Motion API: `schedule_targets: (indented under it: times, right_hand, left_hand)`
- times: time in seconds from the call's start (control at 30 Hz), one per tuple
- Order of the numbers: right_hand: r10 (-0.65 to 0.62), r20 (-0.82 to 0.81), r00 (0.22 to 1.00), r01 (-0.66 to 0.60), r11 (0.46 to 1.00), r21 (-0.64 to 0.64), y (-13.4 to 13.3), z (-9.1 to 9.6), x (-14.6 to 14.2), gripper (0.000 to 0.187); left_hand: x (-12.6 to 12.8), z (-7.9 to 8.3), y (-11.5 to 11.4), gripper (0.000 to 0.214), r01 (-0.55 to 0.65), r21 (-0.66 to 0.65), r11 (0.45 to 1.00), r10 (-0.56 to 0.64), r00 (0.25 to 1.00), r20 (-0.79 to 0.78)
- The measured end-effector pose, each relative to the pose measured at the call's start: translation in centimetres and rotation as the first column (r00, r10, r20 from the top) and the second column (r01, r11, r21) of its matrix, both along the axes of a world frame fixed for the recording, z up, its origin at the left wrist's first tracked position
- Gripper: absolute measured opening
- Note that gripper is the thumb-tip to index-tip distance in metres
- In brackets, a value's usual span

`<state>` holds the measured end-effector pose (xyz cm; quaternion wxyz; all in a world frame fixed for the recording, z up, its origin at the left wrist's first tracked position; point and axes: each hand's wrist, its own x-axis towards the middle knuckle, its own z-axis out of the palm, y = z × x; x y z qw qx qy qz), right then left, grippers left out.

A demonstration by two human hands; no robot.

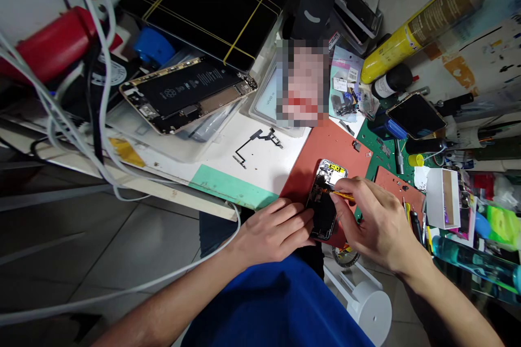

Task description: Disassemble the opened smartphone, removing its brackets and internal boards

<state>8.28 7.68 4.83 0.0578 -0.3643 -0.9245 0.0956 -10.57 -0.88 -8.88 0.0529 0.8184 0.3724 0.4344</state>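
An opened phone (324, 217) with its inner parts bare lies on a reddish-brown mat (299, 179). Along its left edge rest the fingers of my left hand (277, 230), close together and gripping the side; the thumb is hidden. My right hand (372, 217) is over the phone's right side, thumb and forefinger pinched on a thin yellow-orange tool (344, 194). The tool's tip points at the phone's upper middle; its exact kind is not clear. Dark flex cables (260, 138) lie on the white tabletop, to the left of the mat.
Another opened phone (191, 95) rests on plastic cases at the left. White cables (108, 65) cross the left side. At the right are a yellow spray can (391, 49), a white box (443, 198), a blue bottle (476, 265) and hand tools. A white stool (372, 309) stands below.
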Motion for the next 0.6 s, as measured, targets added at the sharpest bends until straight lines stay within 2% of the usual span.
schedule_targets:
  times: [0.2,0.33,0.4,0.47,0.53,0.6]
  right_hand:
    - [-0.073,-0.065,0.995,0.072,0.997,-0.011,-0.1,-0.1,0.7,0.011]
    - [-0.208,-0.215,0.954,0.185,0.975,-0.123,-0.4,-0.6,1.7,0.013]
    - [-0.339,-0.293,0.894,0.281,0.934,-0.222,-0.7,-1.1,2.3,0.011]
    - [-0.489,-0.355,0.797,0.380,0.862,-0.334,-1.1,-1.8,2.8,0.009]
    - [-0.622,-0.397,0.675,0.452,0.773,-0.445,-1.5,-2.4,3.1,0.010]
    - [-0.709,-0.428,0.561,0.470,0.698,-0.540,-1.7,-2.8,3.3,0.013]
  left_hand:
    - [-0.3,0.1,0.1,0.023,0.022,-0.021,1.000,-0.023,0.999,-0.041]
    - [-0.5,0.4,0.0,0.032,0.052,-0.025,0.998,-0.053,0.998,-0.043]
    - [-0.4,1.0,-0.1,0.035,0.037,-0.058,0.998,-0.035,0.999,0.036]
    - [-0.1,1.9,-0.1,0.030,-0.027,-0.167,0.986,0.048,0.991,0.125]
    - [0.4,2.9,0.3,0.026,-0.108,-0.312,0.944,0.168,0.970,0.174]
    - [0.9,3.7,1.0,0.022,-0.152,-0.416,0.896,0.246,0.952,0.183]
